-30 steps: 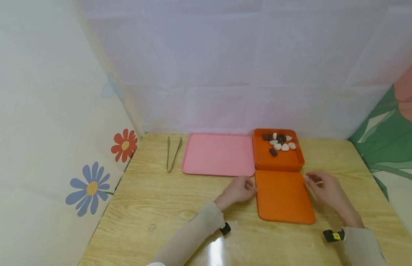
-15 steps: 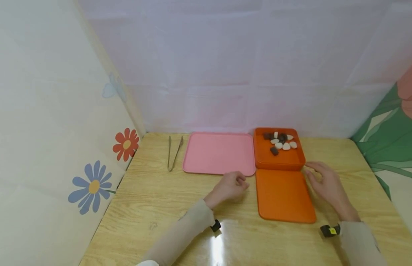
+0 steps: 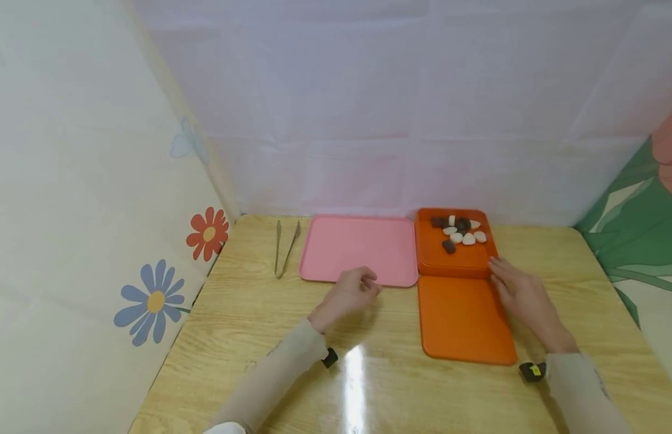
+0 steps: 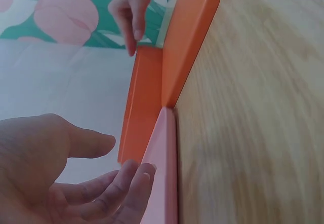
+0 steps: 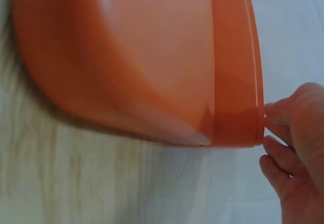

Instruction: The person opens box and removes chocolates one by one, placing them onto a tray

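An open orange box (image 3: 436, 263) at the back right holds several small white rounded pieces (image 3: 468, 239) and dark brown pieces (image 3: 449, 246). A matching flat orange lid (image 3: 466, 319) lies against its front side. My right hand (image 3: 525, 301) has its fingertips at the box's front right corner; in the right wrist view the thumb (image 5: 281, 111) meets the rim, with the other fingers loosely bent beyond it. My left hand (image 3: 343, 296) holds nothing and is over the front edge of the pink tray (image 3: 363, 244), fingers relaxed and thumb apart in the left wrist view.
Metal tongs (image 3: 284, 250) lie spread on the wooden table (image 3: 232, 325), left of the pink tray. The tray stands side by side with the orange box. A pale cloth wall (image 3: 336, 120) rises behind them, with flower-printed sheets (image 3: 157, 301) on both sides.
My left hand has moved left, away from the lid's edge to the pink tray's front. My right hand has shifted forward from the lid's right side to the box's corner.
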Demonstrator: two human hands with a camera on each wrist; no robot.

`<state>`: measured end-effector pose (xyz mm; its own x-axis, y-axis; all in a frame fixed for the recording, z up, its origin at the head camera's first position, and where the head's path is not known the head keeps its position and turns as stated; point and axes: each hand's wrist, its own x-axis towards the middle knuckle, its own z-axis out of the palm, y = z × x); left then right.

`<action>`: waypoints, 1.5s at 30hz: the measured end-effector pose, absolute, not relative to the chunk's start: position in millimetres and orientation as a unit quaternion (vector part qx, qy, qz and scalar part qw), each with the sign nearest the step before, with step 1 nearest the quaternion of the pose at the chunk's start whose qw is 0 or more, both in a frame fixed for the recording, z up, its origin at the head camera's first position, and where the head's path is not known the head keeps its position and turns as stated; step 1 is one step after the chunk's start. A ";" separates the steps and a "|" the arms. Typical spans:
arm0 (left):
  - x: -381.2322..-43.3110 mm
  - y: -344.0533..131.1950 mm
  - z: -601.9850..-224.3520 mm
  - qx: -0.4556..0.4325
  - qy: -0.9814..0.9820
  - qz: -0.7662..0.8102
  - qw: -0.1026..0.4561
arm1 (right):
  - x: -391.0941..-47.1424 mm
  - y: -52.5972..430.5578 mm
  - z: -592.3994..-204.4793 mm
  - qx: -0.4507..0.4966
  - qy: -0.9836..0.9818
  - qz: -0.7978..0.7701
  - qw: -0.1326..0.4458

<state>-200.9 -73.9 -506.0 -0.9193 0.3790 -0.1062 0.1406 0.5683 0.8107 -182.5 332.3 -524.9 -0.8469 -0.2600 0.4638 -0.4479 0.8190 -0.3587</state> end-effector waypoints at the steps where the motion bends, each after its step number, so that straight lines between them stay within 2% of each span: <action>1: -202.5 -78.2 -505.2 0.149 0.877 0.440 0.128 | -183.2 331.8 -525.4 0.192 -0.932 0.234 0.201; 18: -232.1 -151.8 -499.1 0.086 0.894 0.440 0.002 | -186.7 328.6 -529.1 0.185 -0.930 0.225 0.224; 29: -257.5 -214.0 -504.4 -0.010 0.914 0.403 -0.043 | -187.8 323.7 -528.2 0.176 -0.930 0.218 0.237; 40: -268.3 -235.7 -508.9 -0.070 0.944 0.318 -0.051 | -188.4 322.4 -530.6 0.173 -0.922 0.231 0.257; 45: -277.0 -237.8 -511.9 -0.085 0.953 0.290 -0.025 | -189.5 321.5 -529.0 0.173 -0.927 0.226 0.242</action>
<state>-277.0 -237.8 -511.9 -0.9845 -0.1756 -0.0022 -0.1471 0.8178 0.5564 -189.5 321.5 -529.0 -0.8225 -0.2120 0.5277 -0.4313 0.8374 -0.3358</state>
